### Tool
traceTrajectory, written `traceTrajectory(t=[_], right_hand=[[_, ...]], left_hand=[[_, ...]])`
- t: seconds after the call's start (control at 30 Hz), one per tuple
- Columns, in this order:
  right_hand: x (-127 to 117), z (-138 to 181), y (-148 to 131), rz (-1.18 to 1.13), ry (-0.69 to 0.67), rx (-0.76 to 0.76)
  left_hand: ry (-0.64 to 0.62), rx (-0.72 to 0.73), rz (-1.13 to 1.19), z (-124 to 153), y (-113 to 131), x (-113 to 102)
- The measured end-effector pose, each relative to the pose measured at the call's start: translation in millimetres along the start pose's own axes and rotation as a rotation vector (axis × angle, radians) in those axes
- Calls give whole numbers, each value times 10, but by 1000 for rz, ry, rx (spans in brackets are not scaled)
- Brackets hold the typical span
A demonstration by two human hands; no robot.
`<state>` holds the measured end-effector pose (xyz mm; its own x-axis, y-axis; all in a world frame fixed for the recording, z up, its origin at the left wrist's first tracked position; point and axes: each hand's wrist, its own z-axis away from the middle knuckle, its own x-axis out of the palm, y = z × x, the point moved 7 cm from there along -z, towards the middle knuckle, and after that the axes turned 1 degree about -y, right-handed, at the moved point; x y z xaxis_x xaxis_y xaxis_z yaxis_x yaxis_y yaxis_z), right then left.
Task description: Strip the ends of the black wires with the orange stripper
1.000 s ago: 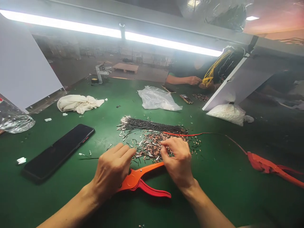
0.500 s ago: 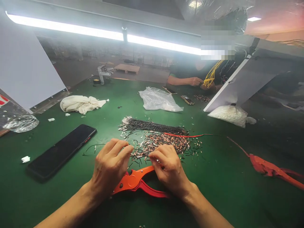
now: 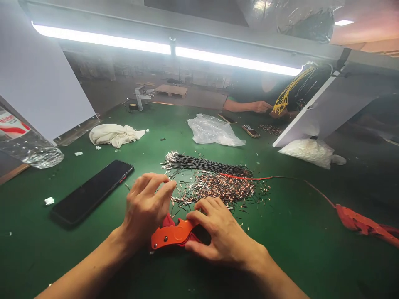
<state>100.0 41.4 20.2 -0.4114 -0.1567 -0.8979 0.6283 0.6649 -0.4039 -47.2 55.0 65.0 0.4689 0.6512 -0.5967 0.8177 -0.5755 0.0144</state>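
- My right hand [image 3: 224, 232] grips the handles of an orange-and-red hand tool [image 3: 174, 233], fingers over the upper handle, thumb along the lower; the tool is directly in front of me, at lower centre.
- My left hand [image 3: 146, 203] is just beside the tool's head, fingers curled, thumb and forefinger drawn close; I cannot tell whether they pinch anything.
- I judge the step in hand to be taking hold of the tool; the next move seems to call for an even squeeze, with my left fingertips clear of the head.
- Beyond my hands, on the green table [image 3: 305, 224], lies a loose pile of black and copper-coloured bits [image 3: 224, 189], with a bundle of black wires [image 3: 208, 162] behind it.
- To my left are a dark phone [image 3: 93, 191], a crumpled cream cloth [image 3: 115, 133] and a clear bottle [image 3: 40, 151] on its side.
- Farther off, past a clear plastic bag [image 3: 215, 129], another person's hand [image 3: 261, 107] is near yellow wires [image 3: 285, 97]; a bright strip light [image 3: 237, 60] hangs overhead.
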Motion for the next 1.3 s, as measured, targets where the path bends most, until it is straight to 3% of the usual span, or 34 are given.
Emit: traceTrajectory(t=[0.13, 0.43, 0.6, 0.7, 0.8, 0.93, 1.0, 1.17, 1.3], right_hand=[[52, 41, -27, 22, -117, 32], [-5, 97, 39, 69, -188, 141], [-91, 59, 15, 125, -82, 101], [-211, 66, 152, 33, 33, 189], [-300, 83, 328, -328, 99, 336], [-154, 77, 217, -1347, 27, 373], [-55, 73, 63, -1683, -40, 342], [176, 63, -103, -1931, -124, 334], [191, 42, -139, -2086, -178, 235]], left_hand=[[73, -16, -7, -40, -28, -103], [152, 129, -10, -110, 122, -334], [177, 166, 82, -135, 126, -388], [226, 131, 125, -135, 91, -436], [266, 97, 142, -131, 72, -473], [208, 69, 166, -128, 78, -408], [181, 61, 164, -116, 83, -359], [156, 34, 132, -65, 64, -290], [86, 92, 106, -33, 107, -247]])
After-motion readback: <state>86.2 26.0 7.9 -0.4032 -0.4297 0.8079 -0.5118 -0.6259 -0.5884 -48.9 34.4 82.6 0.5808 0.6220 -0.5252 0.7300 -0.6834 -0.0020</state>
